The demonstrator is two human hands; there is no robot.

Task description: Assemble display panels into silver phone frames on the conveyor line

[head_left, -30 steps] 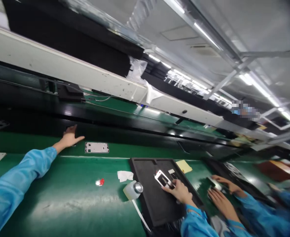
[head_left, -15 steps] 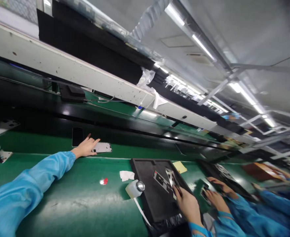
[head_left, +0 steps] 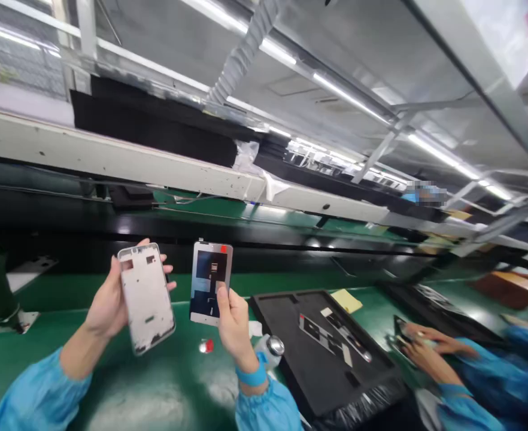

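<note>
My left hand (head_left: 108, 304) grips a pale phone frame (head_left: 149, 296) by its left edge, with fingertips showing behind its right side. The frame stands tilted, with cut-outs near its top and dark marks along the bottom. My right hand (head_left: 236, 328) pinches a phone screen panel (head_left: 205, 272) at its lower right, thumb on the side facing me. That side is dark with silvery borders, a flex cable and a red tab in one corner. Both parts are held up side by side over the green bench (head_left: 156, 389), apart from each other.
A black foam tray (head_left: 291, 359) on the right holds phone screen panels (head_left: 322, 336). Beside it are a small bottle (head_left: 268, 353), white tissue (head_left: 255, 328), a red scrap (head_left: 208, 345) and a yellow note (head_left: 347, 300). A co-worker's hands (head_left: 425, 350) work farther right. A shelf beam (head_left: 192, 170) crosses above.
My left hand has lifted the phone frame from the bench's back and brought it nearer. My right hand has moved left from the foam tray and now holds a screen panel. The view has shifted.
</note>
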